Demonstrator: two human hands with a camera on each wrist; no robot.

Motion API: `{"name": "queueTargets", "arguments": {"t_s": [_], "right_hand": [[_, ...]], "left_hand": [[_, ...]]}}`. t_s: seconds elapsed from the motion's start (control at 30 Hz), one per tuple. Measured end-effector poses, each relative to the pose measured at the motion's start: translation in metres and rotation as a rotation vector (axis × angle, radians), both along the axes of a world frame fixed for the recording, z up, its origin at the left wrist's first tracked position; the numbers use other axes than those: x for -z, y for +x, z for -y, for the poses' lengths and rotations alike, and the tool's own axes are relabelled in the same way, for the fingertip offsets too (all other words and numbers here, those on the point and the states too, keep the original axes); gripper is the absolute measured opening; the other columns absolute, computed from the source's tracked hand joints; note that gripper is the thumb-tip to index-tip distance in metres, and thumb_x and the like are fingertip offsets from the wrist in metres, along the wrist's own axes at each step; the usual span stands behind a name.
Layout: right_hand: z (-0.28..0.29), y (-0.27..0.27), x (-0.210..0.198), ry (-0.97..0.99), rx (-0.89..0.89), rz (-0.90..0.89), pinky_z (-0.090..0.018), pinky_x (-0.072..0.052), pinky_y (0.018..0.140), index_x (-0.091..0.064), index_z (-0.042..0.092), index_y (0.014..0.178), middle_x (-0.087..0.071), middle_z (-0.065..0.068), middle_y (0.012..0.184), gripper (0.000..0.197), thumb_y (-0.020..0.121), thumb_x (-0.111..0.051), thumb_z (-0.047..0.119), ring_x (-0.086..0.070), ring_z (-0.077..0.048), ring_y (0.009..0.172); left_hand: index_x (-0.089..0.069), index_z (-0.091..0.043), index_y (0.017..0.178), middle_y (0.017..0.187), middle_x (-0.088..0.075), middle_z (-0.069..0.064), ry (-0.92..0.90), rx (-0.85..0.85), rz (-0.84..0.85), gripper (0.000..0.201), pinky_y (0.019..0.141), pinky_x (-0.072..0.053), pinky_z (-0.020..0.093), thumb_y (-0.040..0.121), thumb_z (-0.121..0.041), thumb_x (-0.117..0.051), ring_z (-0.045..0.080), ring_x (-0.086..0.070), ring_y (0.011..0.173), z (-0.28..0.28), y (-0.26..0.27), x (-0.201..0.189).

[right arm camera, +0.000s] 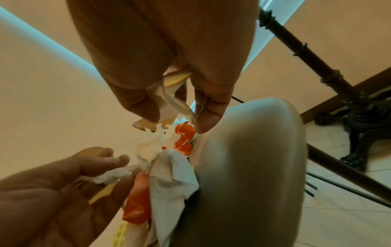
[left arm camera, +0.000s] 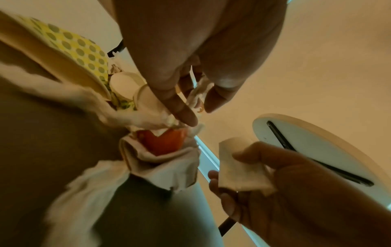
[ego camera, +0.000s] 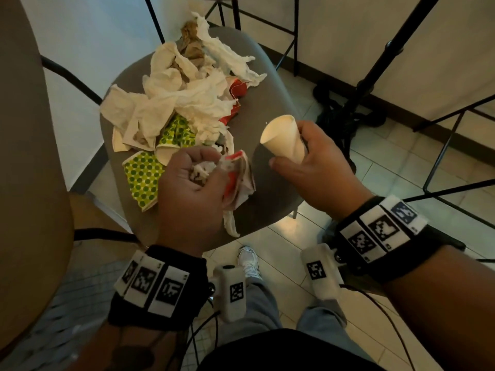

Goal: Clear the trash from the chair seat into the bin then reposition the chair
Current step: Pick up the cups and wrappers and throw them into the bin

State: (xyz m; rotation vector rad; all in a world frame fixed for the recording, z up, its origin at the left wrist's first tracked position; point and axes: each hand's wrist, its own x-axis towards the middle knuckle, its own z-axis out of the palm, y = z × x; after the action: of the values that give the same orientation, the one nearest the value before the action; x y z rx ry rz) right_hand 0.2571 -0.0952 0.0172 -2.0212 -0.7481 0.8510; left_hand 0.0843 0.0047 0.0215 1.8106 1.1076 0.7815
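Left hand [ego camera: 191, 188]: fingers curled round a wad of tissue and red wrapper [ego camera: 237, 178].
Right hand [ego camera: 318, 167]: grips one crushed white paper cup [ego camera: 284, 139].
Chair seat [ego camera: 267, 108]: two green-dotted cups [ego camera: 143, 179], a heap of crumpled napkins [ego camera: 187, 95], red scraps.

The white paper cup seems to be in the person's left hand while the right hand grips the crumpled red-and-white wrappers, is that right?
Not quite: the hands are swapped. In the head view the right hand holds the white paper cup, and the left hand grips the crumpled red-and-white wrappers.
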Motion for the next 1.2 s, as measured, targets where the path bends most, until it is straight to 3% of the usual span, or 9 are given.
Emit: {"name": "queueTargets", "arguments": {"t_s": [0.17, 0.33, 0.47, 0.53, 0.7, 0.8, 0.97, 1.1, 1.2], "right_hand": [[-0.009, -0.027, -0.001, 0.054, -0.103, -0.060, -0.020, -0.050, 0.072, -0.044, 0.037, 0.120, -0.051, 0.011, 0.123, 0.056, 0.080, -0.082, 0.036, -0.053, -0.010, 0.110], [-0.021, -0.048, 0.014, 0.025, -0.044, -0.021, -0.025, -0.053, 0.073, -0.041, 0.033, 0.115, -0.052, 0.018, 0.105, 0.061, 0.074, -0.085, 0.045, -0.056, -0.004, 0.092], [-0.028, -0.043, 0.016, 0.058, 0.059, -0.058, -0.005, -0.045, 0.054, -0.045, 0.026, 0.113, -0.052, 0.018, 0.098, 0.051, 0.080, -0.082, 0.040, -0.052, 0.005, 0.085], [-0.026, -0.038, 0.015, 0.049, 0.077, -0.057, -0.002, -0.043, 0.052, -0.044, 0.029, 0.110, -0.049, 0.021, 0.095, 0.048, 0.081, -0.082, 0.036, -0.050, 0.006, 0.083], [-0.016, -0.015, 0.011, 0.023, 0.203, -0.077, -0.021, -0.050, 0.066, -0.042, 0.033, 0.112, -0.050, 0.013, 0.110, 0.051, 0.080, -0.081, 0.039, -0.053, -0.010, 0.101], [0.000, 0.000, 0.008, 0.075, 0.295, -0.041, -0.028, -0.058, 0.072, -0.046, 0.029, 0.115, -0.054, 0.013, 0.108, 0.051, 0.079, -0.080, 0.045, -0.058, -0.009, 0.098], [0.033, 0.030, 0.008, 0.155, 0.501, -0.066, -0.042, -0.062, 0.080, -0.050, 0.027, 0.118, -0.060, 0.001, 0.120, 0.054, 0.078, -0.079, 0.048, -0.063, -0.018, 0.106], [0.059, 0.046, 0.010, 0.193, 0.581, -0.109, -0.039, -0.061, 0.084, -0.047, 0.030, 0.120, -0.059, 0.002, 0.124, 0.053, 0.081, -0.080, 0.041, -0.062, -0.015, 0.108], [0.073, 0.051, 0.014, 0.177, 0.594, -0.124, -0.042, -0.062, 0.082, -0.048, 0.036, 0.117, -0.058, 0.002, 0.124, 0.053, 0.076, -0.080, 0.046, -0.063, -0.017, 0.108]], "left_hand": [[-0.063, -0.013, 0.100, 0.106, -0.068, 0.003, 0.124, 0.098, 0.000, 0.015, 0.090, -0.053, 0.024, 0.090, -0.005, -0.072, 0.010, -0.066, 0.103, -0.005, -0.009, 0.011], [-0.060, -0.012, 0.100, 0.114, -0.065, 0.007, 0.152, 0.138, 0.043, 0.020, 0.099, -0.050, 0.029, 0.089, 0.001, -0.071, 0.016, -0.063, 0.114, -0.007, -0.018, 0.021], [-0.061, -0.006, 0.099, 0.116, -0.065, 0.010, 0.116, 0.139, 0.057, 0.017, 0.099, -0.051, 0.032, 0.088, 0.003, -0.070, 0.017, -0.063, 0.115, -0.008, -0.022, 0.019], [-0.061, -0.004, 0.100, 0.117, -0.065, 0.011, 0.127, 0.144, 0.044, 0.014, 0.099, -0.051, 0.031, 0.089, 0.001, -0.069, 0.017, -0.063, 0.116, -0.009, -0.025, 0.018], [-0.062, -0.001, 0.101, 0.117, -0.064, 0.013, 0.211, 0.168, -0.052, 0.012, 0.098, -0.048, 0.024, 0.092, -0.004, -0.069, 0.016, -0.061, 0.115, -0.012, -0.033, 0.010], [-0.063, -0.001, 0.102, 0.118, -0.062, 0.011, 0.247, 0.174, -0.108, 0.019, 0.098, -0.048, 0.025, 0.090, -0.010, -0.073, 0.018, -0.059, 0.116, -0.013, -0.037, 0.003], [-0.058, -0.014, 0.118, 0.131, -0.053, 0.002, 0.221, 0.238, -0.232, 0.047, 0.097, -0.052, 0.046, 0.081, -0.025, -0.085, 0.020, -0.053, 0.123, -0.001, -0.050, -0.009], [-0.060, -0.013, 0.121, 0.133, -0.049, 0.012, 0.338, 0.202, -0.393, 0.064, 0.100, -0.046, 0.040, 0.072, -0.040, -0.090, 0.023, -0.046, 0.127, 0.018, -0.059, -0.008], [-0.064, -0.014, 0.121, 0.131, -0.050, 0.011, 0.386, 0.363, -0.484, 0.062, 0.098, -0.044, 0.030, 0.073, -0.047, -0.085, 0.020, -0.046, 0.121, 0.033, -0.057, 0.008]]}}
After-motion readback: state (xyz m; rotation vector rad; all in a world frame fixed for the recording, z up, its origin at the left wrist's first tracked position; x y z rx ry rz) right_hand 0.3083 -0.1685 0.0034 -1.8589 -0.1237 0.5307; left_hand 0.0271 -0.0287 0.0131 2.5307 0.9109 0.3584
